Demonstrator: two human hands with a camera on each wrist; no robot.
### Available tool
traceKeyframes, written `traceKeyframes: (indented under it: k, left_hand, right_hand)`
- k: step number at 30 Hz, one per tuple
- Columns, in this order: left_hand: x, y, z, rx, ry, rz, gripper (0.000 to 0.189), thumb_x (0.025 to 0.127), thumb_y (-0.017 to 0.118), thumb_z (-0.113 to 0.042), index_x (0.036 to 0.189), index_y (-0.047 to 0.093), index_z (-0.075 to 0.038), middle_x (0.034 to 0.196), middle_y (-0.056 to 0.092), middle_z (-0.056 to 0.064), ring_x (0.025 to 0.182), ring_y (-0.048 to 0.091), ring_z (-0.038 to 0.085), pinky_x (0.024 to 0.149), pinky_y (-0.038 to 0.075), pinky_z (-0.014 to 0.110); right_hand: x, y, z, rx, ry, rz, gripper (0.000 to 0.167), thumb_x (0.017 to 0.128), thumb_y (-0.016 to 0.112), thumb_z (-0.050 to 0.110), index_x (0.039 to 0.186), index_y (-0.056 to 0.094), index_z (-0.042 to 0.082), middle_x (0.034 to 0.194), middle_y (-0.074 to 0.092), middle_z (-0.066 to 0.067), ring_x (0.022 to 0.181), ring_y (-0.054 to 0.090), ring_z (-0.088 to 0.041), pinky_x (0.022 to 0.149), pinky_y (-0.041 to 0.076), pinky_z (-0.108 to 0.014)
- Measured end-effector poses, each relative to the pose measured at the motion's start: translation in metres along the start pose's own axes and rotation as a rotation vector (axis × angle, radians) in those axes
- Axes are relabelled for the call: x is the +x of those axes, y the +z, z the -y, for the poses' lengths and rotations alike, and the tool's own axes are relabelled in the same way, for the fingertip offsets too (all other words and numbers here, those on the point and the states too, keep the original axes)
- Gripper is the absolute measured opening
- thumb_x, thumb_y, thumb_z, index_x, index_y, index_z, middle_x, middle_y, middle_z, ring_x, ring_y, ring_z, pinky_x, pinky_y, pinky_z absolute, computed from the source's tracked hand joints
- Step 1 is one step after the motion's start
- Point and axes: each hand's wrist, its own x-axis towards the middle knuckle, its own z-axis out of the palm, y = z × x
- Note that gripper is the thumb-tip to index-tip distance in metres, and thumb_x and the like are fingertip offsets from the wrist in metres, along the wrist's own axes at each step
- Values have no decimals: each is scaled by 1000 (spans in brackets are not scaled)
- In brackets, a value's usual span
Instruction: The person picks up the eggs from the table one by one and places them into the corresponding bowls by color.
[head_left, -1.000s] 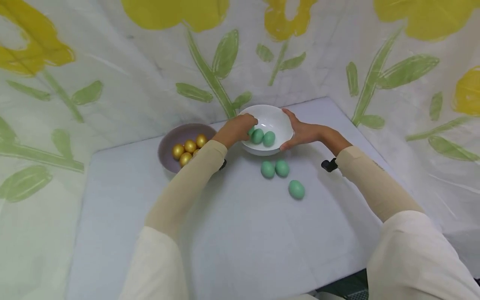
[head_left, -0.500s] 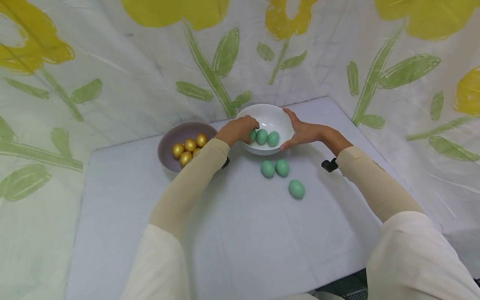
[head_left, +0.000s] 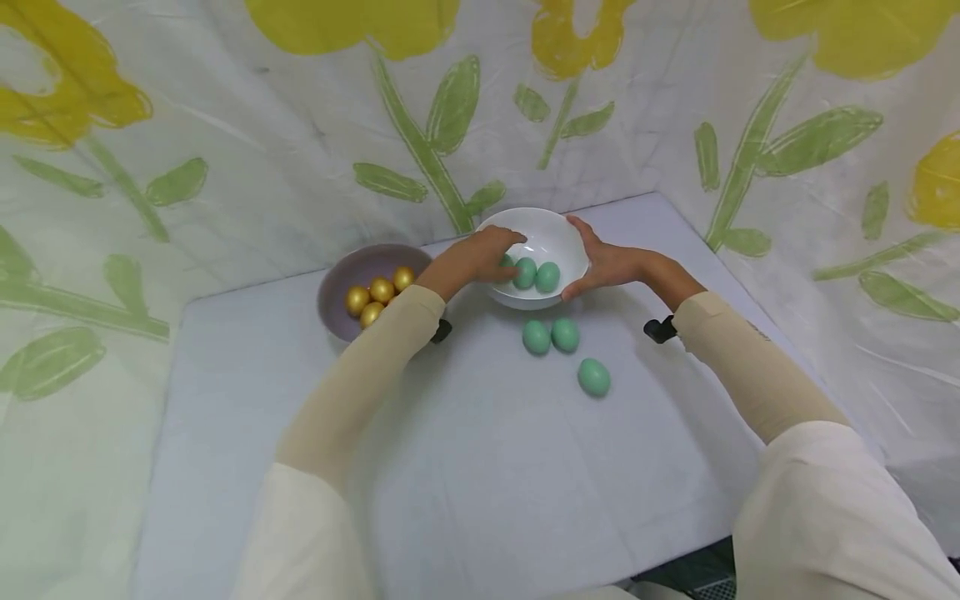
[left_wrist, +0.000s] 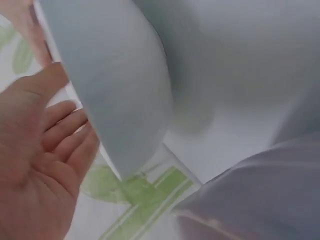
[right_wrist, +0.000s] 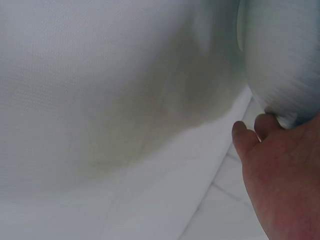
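Head view: my left hand [head_left: 480, 255], fingers loosely apart, arches over the left rim of the white bowl [head_left: 561, 239], green eggs [head_left: 547, 277] inside just rightward, as my right hand [head_left: 611, 265] grips the right side.

A pale, wrinkled curtain [head_left: 247, 167] hangs right round the cloth-covered white table [head_left: 480, 467], at its back and both sides. Big yellow flowers [head_left: 345, 25] spread across it on green stems [head_left: 416, 146] with broad leaves [head_left: 453, 104]. The light's soft, shadows blurred. Below the near edge I glimpse a dark green patch [head_left: 684, 571].
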Motion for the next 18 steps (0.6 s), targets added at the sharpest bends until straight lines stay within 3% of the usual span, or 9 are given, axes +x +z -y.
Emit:
traceKeyframes:
  k: [5, 11, 14, 18]
  left_hand:
    - [-22, 9, -13, -168, 106, -213, 58, 106, 68, -31, 154, 52, -3, 154, 57, 14, 145, 50, 27, 122, 36, 37]
    - [-51, 29, -40, -394, 209, -439, 53, 103, 72, -27, 149, 59, -6, 150, 62, 8, 138, 58, 20, 110, 49, 29]
    - [-64, 39, -54, -476, 241, -509, 50, 101, 75, -25, 145, 63, -6, 146, 65, 7, 136, 60, 17, 107, 51, 26]
    - [-81, 55, -68, -495, 209, -533, 42, 100, 77, -22, 137, 69, -5, 136, 71, 7, 128, 66, 17, 104, 53, 26]
  right_hand:
    - [1, 1, 0, 8, -18, -2, 143, 82, 91, 47, 164, -24, 27, 173, 1, -16, 157, 15, -35, 125, 21, -60]
    - [2, 2, -4, 3, -30, 4, 142, 83, 90, 46, 163, -26, 29, 173, -3, -14, 156, 14, -33, 125, 22, -60]
    - [3, 1, -6, 5, -50, -4, 141, 83, 90, 45, 163, -25, 29, 173, -1, -14, 155, 17, -34, 124, 24, -61]
    - [3, 2, -6, 18, -54, -9, 142, 82, 91, 43, 164, -24, 29, 172, 4, -15, 154, 19, -33, 124, 23, -61]
